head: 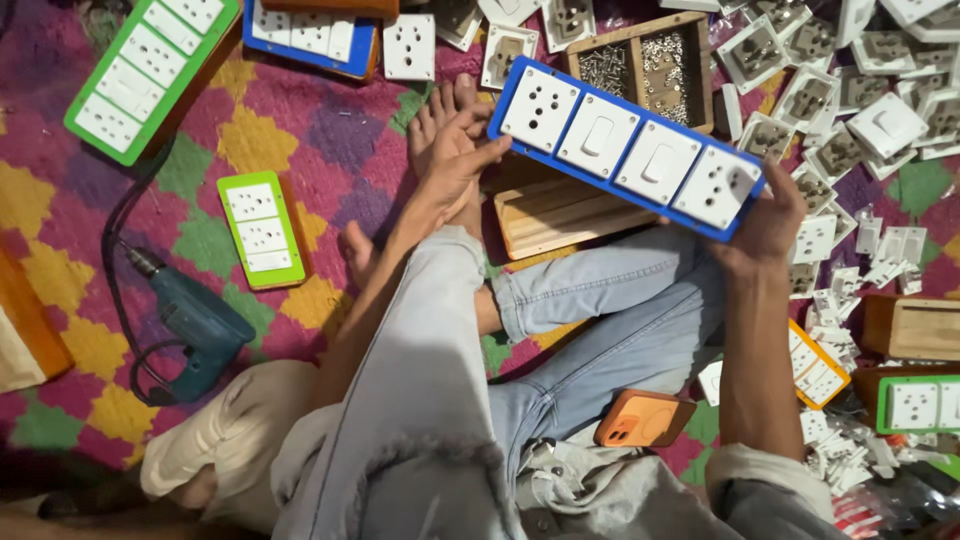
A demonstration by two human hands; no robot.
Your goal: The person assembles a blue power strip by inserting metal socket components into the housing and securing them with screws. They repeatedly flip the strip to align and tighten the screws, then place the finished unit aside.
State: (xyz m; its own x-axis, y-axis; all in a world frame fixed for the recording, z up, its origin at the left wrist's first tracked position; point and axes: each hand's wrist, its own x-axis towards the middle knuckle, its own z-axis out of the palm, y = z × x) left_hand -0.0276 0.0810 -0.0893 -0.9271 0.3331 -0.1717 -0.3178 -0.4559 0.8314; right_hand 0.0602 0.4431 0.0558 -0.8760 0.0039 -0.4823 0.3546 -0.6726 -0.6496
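Note:
A long blue-framed panel (628, 146) with two white sockets and two white switches is held up, tilted, above my crossed legs. My left hand (452, 160) grips its left end with the thumb along the lower edge. My right hand (768, 222) holds the right end from beneath. Under the panel, an open wooden box (560, 214) rests on my lap. Jeans cover my legs, and my bare feet show beside the left hand.
A blue power drill (195, 325) with a cord lies left on the patterned mat. Green-framed panels (261, 229) (150, 72) lie left. A wooden tray of screws (645, 66) sits behind. Loose white sockets (850, 130) pile up at right. An orange phone (642, 419) rests on my lap.

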